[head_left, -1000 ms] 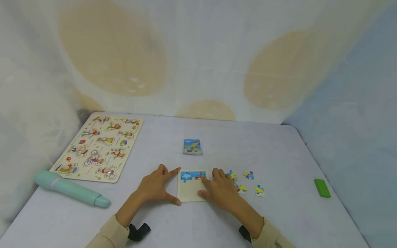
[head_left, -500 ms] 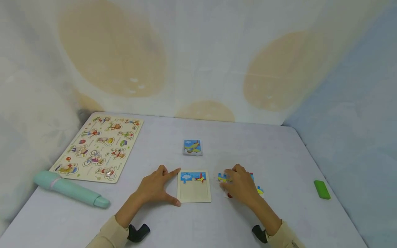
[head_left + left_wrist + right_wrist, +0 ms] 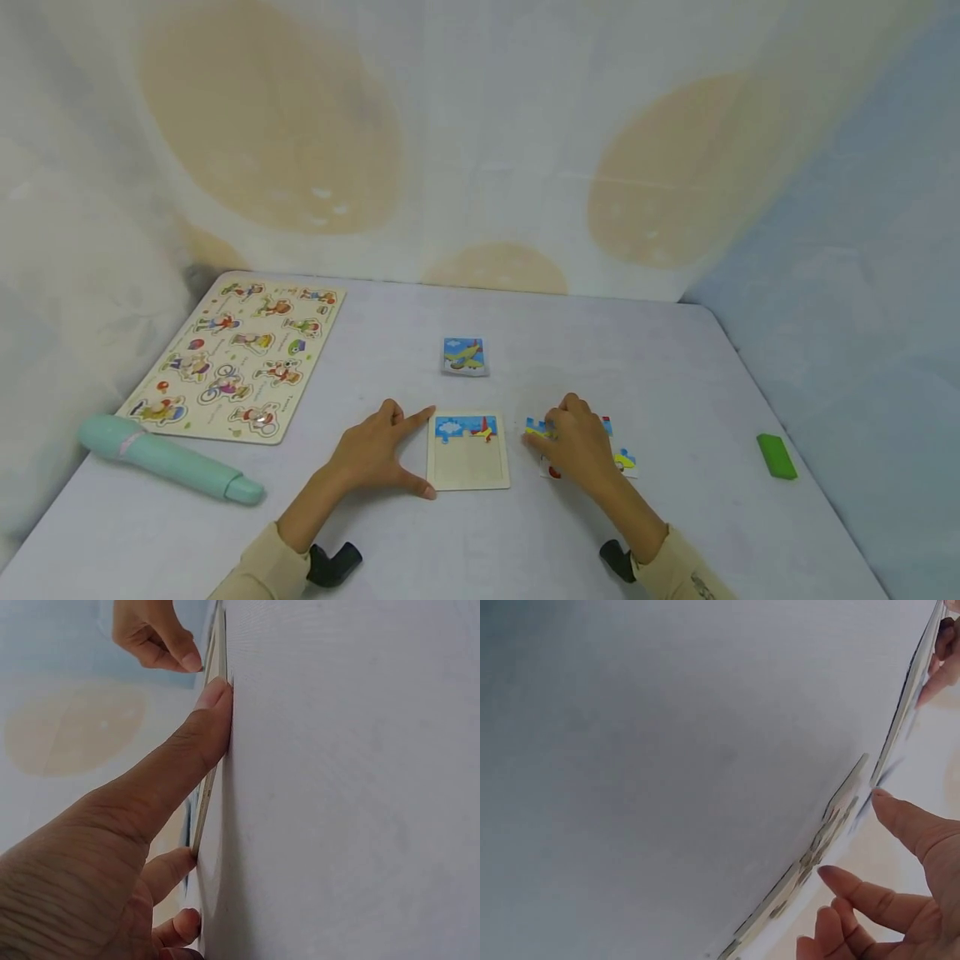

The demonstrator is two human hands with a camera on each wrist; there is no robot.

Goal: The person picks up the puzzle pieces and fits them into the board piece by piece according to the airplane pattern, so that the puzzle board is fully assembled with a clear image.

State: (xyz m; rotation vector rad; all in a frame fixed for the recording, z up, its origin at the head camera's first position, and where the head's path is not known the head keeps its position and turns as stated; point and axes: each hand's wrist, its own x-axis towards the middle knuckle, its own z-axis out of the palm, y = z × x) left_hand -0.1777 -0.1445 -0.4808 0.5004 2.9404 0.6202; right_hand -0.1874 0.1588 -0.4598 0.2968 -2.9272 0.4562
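Note:
A square wooden puzzle board [image 3: 468, 467] lies at the table's front middle, a strip of blue sky and red pieces filling its top. My left hand [image 3: 377, 450] rests at its left side, forefinger at the far corner and thumb at the near one. The thumb also shows against the edge in the left wrist view. To the right, my right hand [image 3: 581, 443] pinches a blue-and-yellow jigsaw piece [image 3: 534, 427] between thumb and forefinger. Other jigsaw pieces [image 3: 625, 460] lie beneath and beside that hand, partly hidden.
Behind the board lies a small airplane picture [image 3: 465, 356]. A large wooden peg puzzle [image 3: 247, 358] sits at the back left, with a mint-green tube-shaped object [image 3: 172, 460] before it. A green block [image 3: 776, 456] is near the right table edge.
My right hand has left the board and moved right to the loose pieces, where a blue-and-yellow piece has shifted left with its fingers. My left hand stays at the board.

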